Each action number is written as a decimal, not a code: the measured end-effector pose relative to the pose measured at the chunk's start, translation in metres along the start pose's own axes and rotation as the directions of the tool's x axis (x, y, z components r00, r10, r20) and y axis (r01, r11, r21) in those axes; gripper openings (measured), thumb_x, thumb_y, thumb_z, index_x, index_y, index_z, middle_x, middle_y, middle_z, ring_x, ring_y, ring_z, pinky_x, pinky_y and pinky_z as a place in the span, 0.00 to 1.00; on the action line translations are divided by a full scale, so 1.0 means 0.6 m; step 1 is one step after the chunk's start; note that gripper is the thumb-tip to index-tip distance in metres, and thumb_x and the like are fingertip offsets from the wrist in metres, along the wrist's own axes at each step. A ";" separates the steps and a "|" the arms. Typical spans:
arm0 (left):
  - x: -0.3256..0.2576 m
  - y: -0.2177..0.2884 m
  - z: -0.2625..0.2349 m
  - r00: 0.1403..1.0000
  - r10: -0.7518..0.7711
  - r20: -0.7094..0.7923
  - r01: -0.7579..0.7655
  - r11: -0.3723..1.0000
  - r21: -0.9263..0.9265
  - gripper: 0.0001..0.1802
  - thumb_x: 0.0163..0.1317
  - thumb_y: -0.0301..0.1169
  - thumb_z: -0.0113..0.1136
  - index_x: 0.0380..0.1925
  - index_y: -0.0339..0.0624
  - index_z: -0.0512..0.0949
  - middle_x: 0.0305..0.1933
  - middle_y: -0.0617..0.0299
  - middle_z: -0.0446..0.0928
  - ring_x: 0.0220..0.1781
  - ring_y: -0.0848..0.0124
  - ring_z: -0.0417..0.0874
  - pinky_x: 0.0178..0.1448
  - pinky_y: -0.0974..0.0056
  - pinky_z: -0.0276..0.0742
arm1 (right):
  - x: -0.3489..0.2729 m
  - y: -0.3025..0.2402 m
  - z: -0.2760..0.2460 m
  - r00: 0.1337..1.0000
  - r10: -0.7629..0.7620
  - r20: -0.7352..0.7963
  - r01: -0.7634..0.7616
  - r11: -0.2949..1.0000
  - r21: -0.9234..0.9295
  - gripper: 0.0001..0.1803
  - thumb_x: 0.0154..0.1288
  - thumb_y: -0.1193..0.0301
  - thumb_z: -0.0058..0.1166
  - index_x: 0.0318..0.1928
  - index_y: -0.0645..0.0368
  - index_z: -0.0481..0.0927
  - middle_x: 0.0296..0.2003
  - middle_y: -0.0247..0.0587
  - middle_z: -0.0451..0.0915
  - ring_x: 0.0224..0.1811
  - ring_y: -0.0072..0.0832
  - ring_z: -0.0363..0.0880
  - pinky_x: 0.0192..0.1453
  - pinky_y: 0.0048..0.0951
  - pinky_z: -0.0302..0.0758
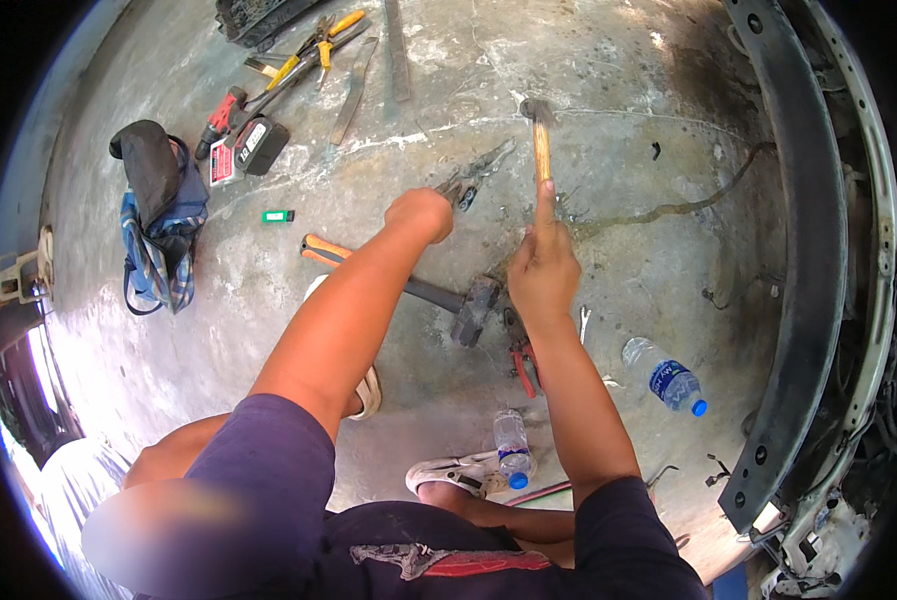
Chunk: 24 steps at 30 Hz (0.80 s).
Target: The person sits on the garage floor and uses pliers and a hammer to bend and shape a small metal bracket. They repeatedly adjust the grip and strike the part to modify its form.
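Observation:
My right hand [546, 268] is closed around the wooden handle of a hammer [542, 150], index finger stretched along the handle. The hammer's head is smeared by motion and points away from me. To its left, my left hand [421, 213] is a fist gripping a grey, plier-like metal tool [461, 184] just above the floor; the hand covers its near end. A sledgehammer [477, 308] with an orange and black handle lies under my left forearm. Red-handled pliers [524, 365] rest beside my right forearm.
Two plastic bottles with blue caps, one bottle [669, 375] and another bottle [512, 445], lie on the right and near side. A cordless drill [234, 130], a cloth bag [159, 220] and a green lighter [278, 216] are leftward. A long dark metal beam [814, 250] borders the right.

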<state>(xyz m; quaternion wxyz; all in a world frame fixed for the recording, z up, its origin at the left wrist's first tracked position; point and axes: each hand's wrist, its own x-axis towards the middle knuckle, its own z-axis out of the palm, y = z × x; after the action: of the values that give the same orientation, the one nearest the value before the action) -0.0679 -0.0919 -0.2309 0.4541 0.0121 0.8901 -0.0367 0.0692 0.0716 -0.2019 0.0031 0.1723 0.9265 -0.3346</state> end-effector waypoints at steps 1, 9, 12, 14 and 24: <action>0.010 0.009 0.001 0.999 0.015 0.043 -0.017 0.999 0.044 0.21 0.59 0.24 0.61 0.53 0.37 0.87 0.63 0.46 0.84 0.65 0.50 0.85 0.63 0.51 0.83 | 0.009 0.021 0.013 0.995 0.044 0.087 -0.035 0.995 -0.096 0.44 0.70 0.74 0.53 0.83 0.29 0.57 0.40 0.53 0.85 0.41 0.54 0.85 0.48 0.53 0.81; 0.032 0.005 -0.011 0.961 0.170 0.221 -0.178 0.984 0.018 0.16 0.59 0.19 0.51 0.42 0.29 0.87 0.45 0.36 0.86 0.43 0.45 0.90 0.42 0.47 0.84 | 0.024 0.011 -0.021 1.000 0.019 0.016 -0.018 0.997 -0.078 0.46 0.72 0.74 0.55 0.84 0.29 0.53 0.41 0.53 0.84 0.42 0.52 0.86 0.47 0.52 0.81; 0.076 -0.026 0.016 0.962 0.119 0.246 -0.069 0.977 -0.200 0.13 0.59 0.19 0.51 0.36 0.24 0.84 0.35 0.35 0.83 0.32 0.46 0.86 0.33 0.45 0.80 | 0.030 0.017 -0.007 1.000 -0.002 0.018 0.003 0.997 -0.076 0.45 0.71 0.74 0.56 0.83 0.30 0.55 0.41 0.51 0.84 0.41 0.52 0.86 0.46 0.51 0.81; 0.059 0.001 0.009 0.957 0.152 0.245 -0.101 0.972 -0.211 0.11 0.59 0.19 0.51 0.32 0.22 0.82 0.32 0.37 0.81 0.27 0.48 0.83 0.29 0.45 0.79 | 0.044 0.039 -0.012 0.995 0.046 0.084 -0.026 0.973 -0.228 0.44 0.71 0.76 0.55 0.83 0.30 0.57 0.41 0.49 0.83 0.40 0.51 0.85 0.45 0.51 0.81; 0.005 0.018 -0.020 0.951 0.214 0.222 -0.208 0.977 -0.048 0.19 0.62 0.23 0.49 0.46 0.26 0.86 0.44 0.33 0.86 0.37 0.47 0.91 0.39 0.48 0.85 | 0.044 0.033 -0.019 0.992 -0.112 0.065 0.124 0.967 -0.224 0.45 0.70 0.73 0.56 0.83 0.31 0.56 0.40 0.48 0.82 0.37 0.50 0.86 0.42 0.51 0.82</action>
<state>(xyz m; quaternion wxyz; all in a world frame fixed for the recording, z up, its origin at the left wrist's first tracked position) -0.0786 -0.0801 -0.2268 0.5538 0.0975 0.8267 0.0213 0.0516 0.1010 -0.2086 0.0270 0.1065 0.9669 -0.2301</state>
